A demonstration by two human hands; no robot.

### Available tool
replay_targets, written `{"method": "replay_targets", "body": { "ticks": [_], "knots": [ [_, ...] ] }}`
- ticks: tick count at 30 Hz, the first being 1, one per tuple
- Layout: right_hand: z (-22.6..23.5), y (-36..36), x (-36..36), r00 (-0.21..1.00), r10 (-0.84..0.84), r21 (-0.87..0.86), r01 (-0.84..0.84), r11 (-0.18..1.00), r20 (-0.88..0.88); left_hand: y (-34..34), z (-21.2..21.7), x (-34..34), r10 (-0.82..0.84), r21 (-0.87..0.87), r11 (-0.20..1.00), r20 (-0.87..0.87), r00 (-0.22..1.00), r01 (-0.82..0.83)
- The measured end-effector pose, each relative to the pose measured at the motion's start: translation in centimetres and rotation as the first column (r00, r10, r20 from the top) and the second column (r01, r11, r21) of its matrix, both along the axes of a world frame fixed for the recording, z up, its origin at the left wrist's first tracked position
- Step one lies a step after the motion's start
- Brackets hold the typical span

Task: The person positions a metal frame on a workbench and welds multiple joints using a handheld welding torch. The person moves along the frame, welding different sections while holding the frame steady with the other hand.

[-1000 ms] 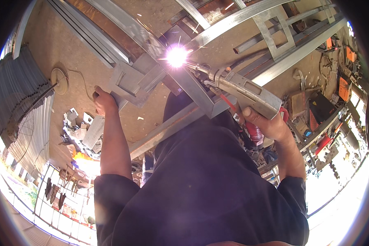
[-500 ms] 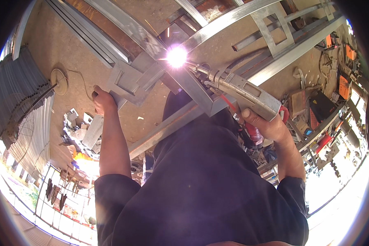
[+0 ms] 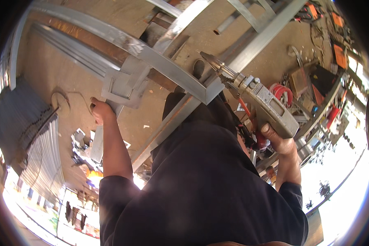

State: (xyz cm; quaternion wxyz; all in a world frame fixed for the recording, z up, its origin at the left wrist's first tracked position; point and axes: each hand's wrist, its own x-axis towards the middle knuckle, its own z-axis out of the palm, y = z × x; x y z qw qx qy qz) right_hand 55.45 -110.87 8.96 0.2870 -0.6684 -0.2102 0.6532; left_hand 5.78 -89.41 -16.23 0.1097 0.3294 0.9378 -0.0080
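My right hand [image 3: 279,140] is wrapped around a handheld welding gun [image 3: 270,107] with a boxy metal body. Its narrow nozzle points up and left and stands apart from the steel frame; no arc is lit. My left hand [image 3: 102,111] is closed at the lower end of a grey sheet-metal plate piece [image 3: 125,84], gripping a flat strip [image 3: 117,108] that runs down from it. The plate lies beside a square steel tube [image 3: 172,67] of the frame. That tube meets another tube [image 3: 168,125] at a corner in front of my body.
More steel tubes [image 3: 270,39] cross the far side. Corrugated sheets [image 3: 18,108] and a fan [image 3: 60,100] stand at left. Metal offcuts [image 3: 82,143] lie on the floor. At right are a red hose coil [image 3: 281,94] and a cluttered bench [image 3: 322,123].
The bright arc at the tube joint has gone out. My right hand has drawn the welding gun down and right, off the joint. My left hand keeps its hold; the whole view has shifted.
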Motion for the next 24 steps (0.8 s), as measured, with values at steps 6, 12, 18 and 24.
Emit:
{"method": "replay_targets", "body": {
  "ticks": [6,12,18,24],
  "knots": [
    [0.5,-7.9,-8.0,0.957,-0.202,0.041,0.198,0.979,0.208,-0.3,1.6,1.1,-0.105,0.061,0.993,0.117,0.988,0.098],
    [-0.8,-9.2,-14.1,0.919,-0.158,0.248,0.069,0.966,0.361,-1.8,1.0,0.1,-0.31,0.111,0.949,0.168,0.936,0.294],
    [-1.2,-9.4,-17.7,0.831,-0.19,0.305,0.026,0.952,0.523,-1.7,1.2,0.5,-0.294,0.059,0.955,0.122,0.948,0.289],
    [-1.5,-9.3,-19.7,0.819,-0.259,0.271,0.132,0.954,0.512,-1.6,1.6,0.9,-0.283,0.055,0.959,0.133,0.95,0.279]
  ]
}}
